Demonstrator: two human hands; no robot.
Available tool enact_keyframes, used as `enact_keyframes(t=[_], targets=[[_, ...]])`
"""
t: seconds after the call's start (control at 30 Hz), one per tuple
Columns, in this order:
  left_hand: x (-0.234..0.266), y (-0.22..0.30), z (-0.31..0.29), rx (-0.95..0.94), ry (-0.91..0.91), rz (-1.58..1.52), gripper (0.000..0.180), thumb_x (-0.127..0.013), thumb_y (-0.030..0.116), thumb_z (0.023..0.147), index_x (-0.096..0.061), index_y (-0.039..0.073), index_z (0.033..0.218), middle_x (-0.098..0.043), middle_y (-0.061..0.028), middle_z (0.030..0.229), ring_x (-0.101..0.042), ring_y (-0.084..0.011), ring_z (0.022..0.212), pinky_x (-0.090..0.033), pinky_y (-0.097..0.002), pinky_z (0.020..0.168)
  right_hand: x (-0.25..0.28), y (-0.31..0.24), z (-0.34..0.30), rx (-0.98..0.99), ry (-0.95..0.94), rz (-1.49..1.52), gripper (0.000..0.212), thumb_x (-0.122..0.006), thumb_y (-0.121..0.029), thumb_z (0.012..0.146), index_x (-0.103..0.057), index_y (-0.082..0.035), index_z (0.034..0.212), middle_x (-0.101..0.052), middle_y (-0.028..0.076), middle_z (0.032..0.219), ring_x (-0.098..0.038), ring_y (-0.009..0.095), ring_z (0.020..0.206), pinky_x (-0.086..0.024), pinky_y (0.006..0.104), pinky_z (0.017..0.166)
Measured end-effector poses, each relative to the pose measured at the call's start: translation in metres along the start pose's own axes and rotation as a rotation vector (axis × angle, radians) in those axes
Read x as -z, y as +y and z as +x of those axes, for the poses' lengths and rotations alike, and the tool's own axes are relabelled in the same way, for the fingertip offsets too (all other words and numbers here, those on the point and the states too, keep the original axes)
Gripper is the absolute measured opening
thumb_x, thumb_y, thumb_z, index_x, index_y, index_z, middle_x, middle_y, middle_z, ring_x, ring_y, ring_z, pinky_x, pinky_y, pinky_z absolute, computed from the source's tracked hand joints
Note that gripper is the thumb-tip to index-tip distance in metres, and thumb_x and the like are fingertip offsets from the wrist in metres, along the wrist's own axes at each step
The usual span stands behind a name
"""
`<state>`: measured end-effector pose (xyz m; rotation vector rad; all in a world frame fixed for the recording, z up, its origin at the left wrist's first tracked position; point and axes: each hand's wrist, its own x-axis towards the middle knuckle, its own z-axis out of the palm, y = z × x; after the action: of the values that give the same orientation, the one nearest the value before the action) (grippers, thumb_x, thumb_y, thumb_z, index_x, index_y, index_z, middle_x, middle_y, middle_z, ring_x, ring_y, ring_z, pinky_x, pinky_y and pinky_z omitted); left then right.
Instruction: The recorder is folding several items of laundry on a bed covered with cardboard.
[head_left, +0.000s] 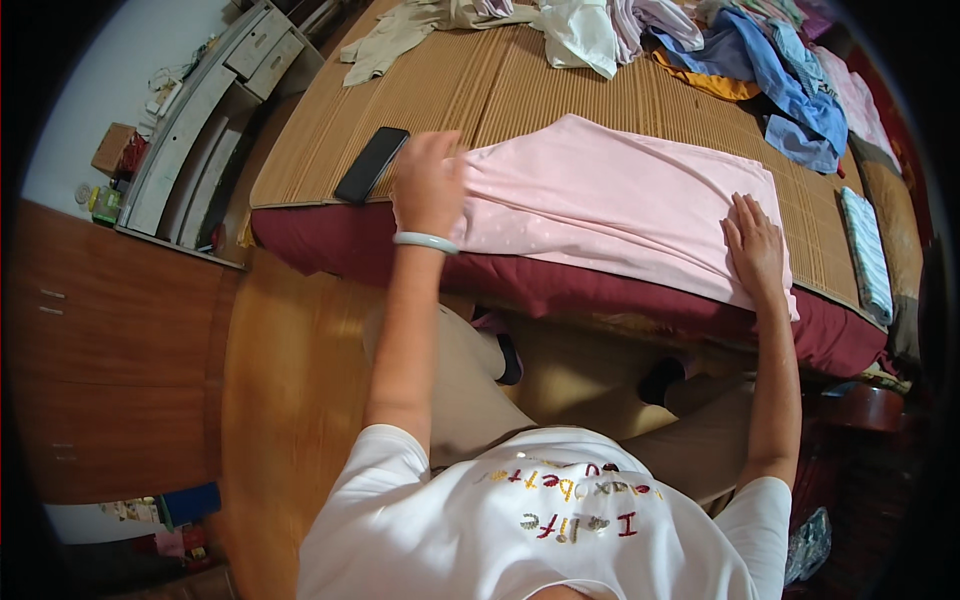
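A pink garment (610, 205), which looks like trousers laid one leg over the other, is spread along the near edge of the bed. Its lower left part shows faint pale dots, and soft creases run along its length. My right hand (756, 245) rests on the garment's right end, fingers stretched out over the cloth. At the opposite end is my left hand (430, 185), with a pale bangle on the wrist. Motion smears its fingers, so whether they grip the cloth does not show. Just left of that hand lies a black phone (372, 165).
A brown woven mat (420, 95) covers the bed, over a dark red sheet (330, 240). Loose clothes, including a white one (578, 38) and a blue one (800, 95), lie along the far side. A folded striped cloth (866, 255) sits at right. A grey desk (190, 140) stands left.
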<state>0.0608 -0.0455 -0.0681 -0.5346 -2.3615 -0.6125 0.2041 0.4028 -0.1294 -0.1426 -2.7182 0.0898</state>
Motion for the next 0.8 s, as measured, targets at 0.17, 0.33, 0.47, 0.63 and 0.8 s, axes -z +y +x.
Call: enact_keyframes(t=[0.17, 0.33, 0.47, 0.63, 0.8], targets=[[-0.049, 0.072, -0.032, -0.333, -0.320, 0.103, 0.061, -0.055, 0.050, 0.093, -0.050, 0.012, 0.141, -0.045, -0.0160, 0.147, -0.037, -0.0363, 0.140, -0.029, -0.0463, 0.115, -0.003, 0.004, -0.002, 0.013, 0.002, -0.005, 0.048, -0.055, -0.035, 0.097, -0.055, -0.009, 0.136, -0.054, 0.018, 0.139, -0.053, 0.037, 0.123, -0.039, 0.0463, 0.104], [-0.047, 0.050, -0.037, -0.179, -0.613, 0.172, 0.075, -0.045, 0.062, 0.094, -0.040, 0.010, 0.149, -0.033, -0.0150, 0.156, -0.025, -0.0324, 0.147, -0.019, -0.0459, 0.119, -0.004, -0.003, -0.003, -0.006, -0.009, 0.034, 0.048, -0.055, -0.035, 0.097, -0.054, -0.010, 0.137, -0.053, 0.018, 0.140, -0.052, 0.037, 0.125, -0.038, 0.0474, 0.105], [-0.024, 0.016, -0.025, -0.006, -0.665, 0.300, 0.083, -0.043, 0.065, 0.093, -0.032, 0.009, 0.153, -0.026, -0.0157, 0.160, -0.020, -0.0311, 0.149, -0.014, -0.0456, 0.120, -0.002, -0.008, 0.000, -0.007, -0.014, 0.037, 0.048, -0.055, -0.036, 0.097, -0.054, -0.010, 0.137, -0.053, 0.018, 0.141, -0.051, 0.037, 0.126, -0.037, 0.0474, 0.106], [-0.018, 0.009, -0.014, 0.175, -0.716, 0.393, 0.090, -0.042, 0.069, 0.091, -0.026, 0.008, 0.155, -0.022, -0.0166, 0.161, -0.015, -0.0308, 0.151, -0.008, -0.0483, 0.121, 0.007, -0.002, -0.002, -0.043, -0.011, -0.001, 0.049, -0.056, -0.036, 0.095, -0.054, -0.010, 0.137, -0.053, 0.018, 0.140, -0.052, 0.036, 0.126, -0.037, 0.0463, 0.106], [-0.020, 0.036, -0.020, 0.075, -0.531, 0.415, 0.075, -0.051, 0.056, 0.093, -0.040, 0.007, 0.149, -0.028, -0.0192, 0.158, -0.016, -0.0353, 0.150, -0.008, -0.0623, 0.117, 0.015, -0.013, 0.008, -0.061, -0.062, 0.035, 0.053, -0.060, -0.035, 0.092, -0.053, -0.009, 0.137, -0.050, 0.020, 0.142, -0.052, 0.037, 0.125, -0.039, 0.0500, 0.105]])
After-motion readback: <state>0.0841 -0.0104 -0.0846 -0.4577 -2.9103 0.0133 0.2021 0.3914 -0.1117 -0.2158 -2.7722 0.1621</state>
